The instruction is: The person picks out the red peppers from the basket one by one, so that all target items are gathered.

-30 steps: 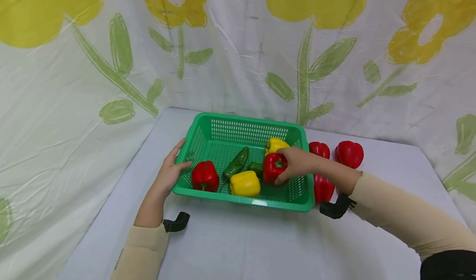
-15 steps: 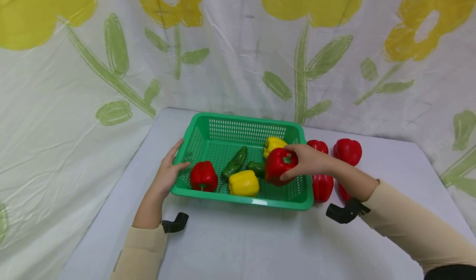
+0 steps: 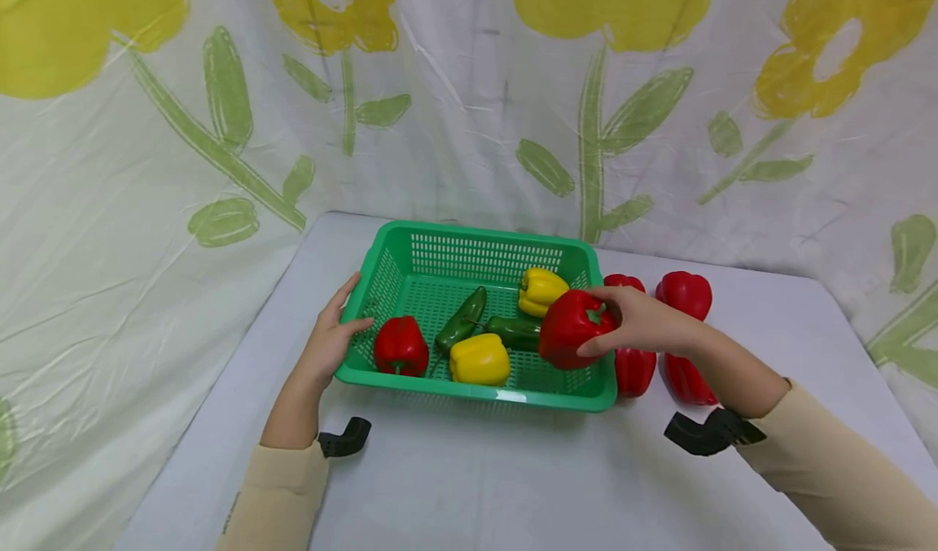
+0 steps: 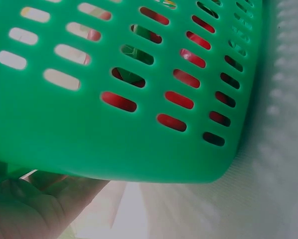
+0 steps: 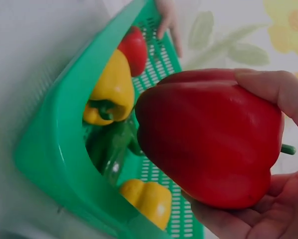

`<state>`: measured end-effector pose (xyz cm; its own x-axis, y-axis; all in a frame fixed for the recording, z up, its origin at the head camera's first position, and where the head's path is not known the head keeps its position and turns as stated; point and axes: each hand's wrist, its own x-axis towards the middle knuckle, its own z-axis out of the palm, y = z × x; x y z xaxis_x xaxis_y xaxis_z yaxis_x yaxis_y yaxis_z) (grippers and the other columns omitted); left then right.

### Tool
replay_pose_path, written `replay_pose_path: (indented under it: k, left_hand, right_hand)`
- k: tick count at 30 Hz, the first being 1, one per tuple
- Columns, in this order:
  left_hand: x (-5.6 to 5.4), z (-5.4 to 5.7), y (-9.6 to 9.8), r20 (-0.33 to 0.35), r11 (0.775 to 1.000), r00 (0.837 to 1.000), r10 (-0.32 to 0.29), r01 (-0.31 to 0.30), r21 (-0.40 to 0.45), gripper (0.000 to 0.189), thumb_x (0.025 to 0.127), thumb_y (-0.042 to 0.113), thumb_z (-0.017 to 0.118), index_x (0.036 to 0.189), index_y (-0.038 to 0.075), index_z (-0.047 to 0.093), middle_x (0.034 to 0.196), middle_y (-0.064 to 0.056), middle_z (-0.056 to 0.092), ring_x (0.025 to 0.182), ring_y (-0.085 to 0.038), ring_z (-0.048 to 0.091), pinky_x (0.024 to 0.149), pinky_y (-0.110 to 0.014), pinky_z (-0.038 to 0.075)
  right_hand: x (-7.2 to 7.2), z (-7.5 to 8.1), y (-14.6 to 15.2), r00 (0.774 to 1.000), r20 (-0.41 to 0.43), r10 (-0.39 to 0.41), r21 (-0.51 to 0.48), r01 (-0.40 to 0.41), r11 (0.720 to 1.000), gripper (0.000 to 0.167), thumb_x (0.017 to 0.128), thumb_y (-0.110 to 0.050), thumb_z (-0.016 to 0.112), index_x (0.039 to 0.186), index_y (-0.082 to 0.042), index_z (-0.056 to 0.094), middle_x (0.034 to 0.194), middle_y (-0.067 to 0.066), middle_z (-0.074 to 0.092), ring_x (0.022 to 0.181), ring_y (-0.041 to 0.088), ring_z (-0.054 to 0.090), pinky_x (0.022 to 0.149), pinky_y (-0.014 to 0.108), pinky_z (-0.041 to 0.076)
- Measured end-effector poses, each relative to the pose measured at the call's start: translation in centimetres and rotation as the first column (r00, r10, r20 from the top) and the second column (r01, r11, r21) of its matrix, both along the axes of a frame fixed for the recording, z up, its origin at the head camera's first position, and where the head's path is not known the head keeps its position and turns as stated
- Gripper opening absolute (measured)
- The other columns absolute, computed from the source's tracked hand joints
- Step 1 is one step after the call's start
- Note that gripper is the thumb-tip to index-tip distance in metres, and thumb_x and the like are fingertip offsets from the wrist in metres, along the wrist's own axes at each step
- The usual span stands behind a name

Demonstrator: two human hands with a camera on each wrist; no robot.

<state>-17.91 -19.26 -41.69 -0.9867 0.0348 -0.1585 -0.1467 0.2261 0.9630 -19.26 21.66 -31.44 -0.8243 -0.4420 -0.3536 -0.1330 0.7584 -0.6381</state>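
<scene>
A green plastic basket (image 3: 476,396) stands on the table. My left hand (image 3: 327,341) holds its left rim, thumb over the edge and fingers along the outside. My right hand (image 3: 641,323) grips a red bell pepper (image 3: 567,331) by its stem end, raised above the basket's right part; the right wrist view shows this pepper (image 5: 209,139) between thumb and fingers. In the basket lie another red bell pepper (image 3: 401,346), a yellow bell pepper (image 3: 479,360) near the front, a second yellow one (image 3: 541,290) at the back right, and two green peppers (image 3: 462,321), the right one partly hidden.
Several red bell peppers (image 3: 685,295) lie on the white table (image 3: 469,486) right of the basket, partly covered by my right hand and arm. A curtain (image 3: 469,128) with painted yellow flowers hangs behind the table.
My right hand has lifted the red bell pepper up and moved it right, uncovering more of the back yellow pepper and the right green one. My left hand stays on the rim.
</scene>
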Motion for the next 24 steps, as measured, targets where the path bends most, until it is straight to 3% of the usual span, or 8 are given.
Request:
replay_pose_path:
  k: [14,20,24]
  left_hand:
    - [0.1,0.2,0.0,0.024,1.0,1.0,0.003,-0.003,-0.003,0.072,0.093,0.006,0.046,0.151,0.028,0.01,0.152,-0.016,0.025,0.13,-0.034,0.036,0.099,-0.047,0.035]
    - [0.1,0.2,0.0,0.021,1.0,1.0,0.005,-0.005,-0.008,0.071,0.093,0.006,0.046,0.151,0.028,0.011,0.152,-0.016,0.025,0.129,-0.033,0.037,0.097,-0.045,0.036]
    - [0.1,0.2,0.1,0.015,1.0,1.0,0.003,-0.003,-0.01,0.071,0.093,0.006,0.046,0.151,0.027,0.011,0.151,-0.016,0.026,0.128,-0.033,0.038,0.095,-0.042,0.038]
  right_hand:
    - [2.5,0.2,2.8,0.999,0.019,-0.034,-0.08,0.036,0.996,0.09,0.068,-0.034,0.081,0.137,0.001,0.037,0.117,0.015,0.058,0.107,0.03,0.053,0.07,0.035,0.055]
    - [3.5,-0.1,4.2,0.999,-0.003,0.042,-0.165,-0.042,0.985,0.077,0.07,-0.028,0.079,0.13,0.004,0.044,0.11,0.014,0.062,0.097,0.022,0.058,0.068,0.031,0.055]
    - [4.2,-0.5,5.0,0.995,0.018,0.097,-0.259,-0.089,0.962,0.065,0.073,-0.021,0.077,0.126,0.002,0.047,0.108,0.007,0.062,0.095,0.017,0.06,0.069,0.032,0.055]
